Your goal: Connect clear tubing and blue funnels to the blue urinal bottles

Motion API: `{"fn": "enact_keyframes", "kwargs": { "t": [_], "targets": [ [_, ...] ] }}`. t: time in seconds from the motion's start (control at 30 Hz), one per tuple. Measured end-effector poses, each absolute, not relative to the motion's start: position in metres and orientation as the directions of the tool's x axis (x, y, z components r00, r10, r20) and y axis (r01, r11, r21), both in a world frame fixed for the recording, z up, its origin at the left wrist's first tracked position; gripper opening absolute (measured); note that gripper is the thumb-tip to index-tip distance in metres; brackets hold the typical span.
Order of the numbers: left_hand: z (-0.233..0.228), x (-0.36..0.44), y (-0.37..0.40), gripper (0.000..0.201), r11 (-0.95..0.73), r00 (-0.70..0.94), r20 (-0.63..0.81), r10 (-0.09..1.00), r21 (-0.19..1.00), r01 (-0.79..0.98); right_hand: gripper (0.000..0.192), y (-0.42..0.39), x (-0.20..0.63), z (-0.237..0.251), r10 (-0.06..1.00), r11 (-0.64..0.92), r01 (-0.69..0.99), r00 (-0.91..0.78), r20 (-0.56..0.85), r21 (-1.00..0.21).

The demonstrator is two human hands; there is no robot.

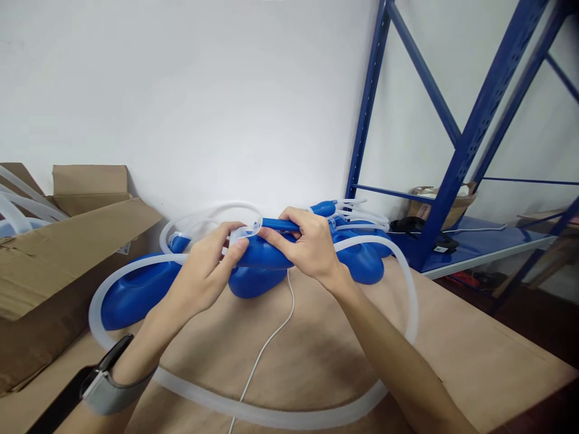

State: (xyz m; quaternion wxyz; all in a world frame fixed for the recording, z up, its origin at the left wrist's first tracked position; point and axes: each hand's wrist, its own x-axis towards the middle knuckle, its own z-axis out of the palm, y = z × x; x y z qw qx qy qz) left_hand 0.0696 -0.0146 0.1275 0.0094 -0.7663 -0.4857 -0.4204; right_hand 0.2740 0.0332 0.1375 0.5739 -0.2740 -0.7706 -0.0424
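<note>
**Two hands pinch a clear fitting on a blue stem**

Head view: a brown table (452,337) fills the lower frame, with a blue shelving rack (470,144) at the upper right and an open cardboard box (67,241) at the left edge. In the centre lie several blue squeeze bulbs (131,295), looped about by a wide translucent tube (407,283) that sweeps down toward the bottom of the frame. A thin white cord (266,343) runs from beneath the bulbs to the bottom edge.

A blue stem (280,225) lies with its long axis left to right, just above the middle bulb. The right hand (312,247) is closed around it from the right, fingers curled over the top. At the stem's left end sits a small clear fitting (248,231). The left hand (205,271) reaches in from the lower left and pinches that fitting narrowly between thumb and forefinger, so the two hands meet fingertip to fingertip in mid-frame. Both lie equally close to the fitting. A grey wristband (108,392) shows on the left forearm.
</note>
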Motion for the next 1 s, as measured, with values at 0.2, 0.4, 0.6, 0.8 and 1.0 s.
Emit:
{"fn": "enact_keyframes", "kwargs": {
  "t": [0.2, 0.4, 0.6, 0.8, 1.0],
  "targets": [
    [0.111, 0.072, -0.004, 0.042, -0.514, 0.084, 0.874, 0.478, 0.201, 0.834, 0.057, 0.035, 0.263, 0.131, 0.404, 0.837, 0.469, -0.179, 0.897, -0.283],
    [0.109, 0.077, 0.000, 0.045, -0.484, -0.051, 0.805, 0.592, 0.405, 0.776, 0.053, 0.035, 0.262, 0.128, 0.451, 0.807, 0.498, -0.174, 0.875, -0.317],
    [0.098, 0.081, 0.012, 0.042, -0.489, -0.212, 0.687, 0.695, 0.667, 0.562, 0.051, 0.041, 0.255, 0.120, 0.444, 0.793, 0.546, -0.213, 0.870, -0.271],
    [0.106, 0.059, 0.036, 0.034, -0.413, -0.454, 0.433, 0.779, 0.898, 0.150, 0.056, 0.042, 0.265, 0.126, 0.466, 0.787, 0.529, -0.172, 0.868, -0.317],
    [0.129, 0.043, 0.020, 0.035, -0.312, -0.230, 0.372, 0.899, 0.914, 0.259, 0.055, 0.053, 0.292, 0.143, 0.514, 0.791, 0.458, -0.140, 0.846, -0.404]
  ]
}}
